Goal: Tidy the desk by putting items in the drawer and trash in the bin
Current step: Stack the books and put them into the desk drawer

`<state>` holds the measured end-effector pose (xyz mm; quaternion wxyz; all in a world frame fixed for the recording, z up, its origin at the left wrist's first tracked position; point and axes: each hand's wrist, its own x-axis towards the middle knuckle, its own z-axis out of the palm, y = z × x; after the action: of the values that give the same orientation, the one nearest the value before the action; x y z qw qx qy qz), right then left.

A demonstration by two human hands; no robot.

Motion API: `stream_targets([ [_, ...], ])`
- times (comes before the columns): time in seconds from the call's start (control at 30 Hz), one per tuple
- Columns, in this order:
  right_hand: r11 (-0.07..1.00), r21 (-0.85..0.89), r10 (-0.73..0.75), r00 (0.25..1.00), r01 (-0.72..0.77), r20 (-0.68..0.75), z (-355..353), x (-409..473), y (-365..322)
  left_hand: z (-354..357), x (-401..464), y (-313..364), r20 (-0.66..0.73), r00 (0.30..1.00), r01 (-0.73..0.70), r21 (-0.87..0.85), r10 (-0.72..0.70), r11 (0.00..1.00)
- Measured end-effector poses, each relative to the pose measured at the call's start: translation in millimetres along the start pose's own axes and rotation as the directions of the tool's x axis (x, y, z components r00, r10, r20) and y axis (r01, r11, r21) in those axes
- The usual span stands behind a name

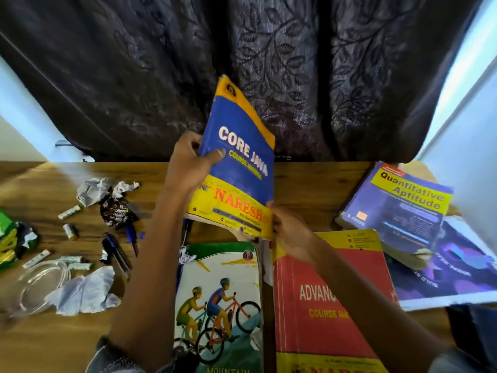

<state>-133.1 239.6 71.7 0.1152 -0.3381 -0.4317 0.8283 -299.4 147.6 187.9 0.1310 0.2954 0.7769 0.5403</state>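
Note:
A blue and yellow Core Java book [239,146] is held tilted up above the wooden desk [304,184]. My left hand [192,161] grips its left edge, thumb across the cover. My right hand [289,228] holds its lower right corner. Below it lie a notebook with cyclists on the cover [219,305] and a red Advanced course book [330,300]. At the left are crumpled papers [88,289] [92,191], a dark snack wrapper [117,211], small batteries [70,230], pens [118,254] and a clear coiled cable [40,284].
A thick Quantitative Aptitude book [400,205] sits at the back right on a purple printed sheet [454,270]. A green packet [10,238] lies at the far left edge. A dark patterned curtain [269,63] hangs behind the desk. No drawer or bin is in view.

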Motion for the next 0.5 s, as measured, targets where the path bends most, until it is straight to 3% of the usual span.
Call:
stream_targets([
  [0.13,0.978,0.207,-0.011,1.000,0.013,-0.012,-12.6,-27.5,-25.6,10.3,-42.0,42.5,0.028,0.998,-0.058,-0.148,0.062,0.987],
  [0.3,0.922,0.349,-0.158,0.986,0.166,-0.052,-44.4,-82.4,-48.8,23.2,-90.8,61.3,0.119,0.990,-0.046,-0.254,0.079,0.966],
  [0.5,0.947,0.232,-0.185,0.968,0.222,-0.171,-79.2,-136.5,-57.2,48.5,-140.3,69.0,0.233,0.972,0.123,-0.395,-0.031,0.910],
])
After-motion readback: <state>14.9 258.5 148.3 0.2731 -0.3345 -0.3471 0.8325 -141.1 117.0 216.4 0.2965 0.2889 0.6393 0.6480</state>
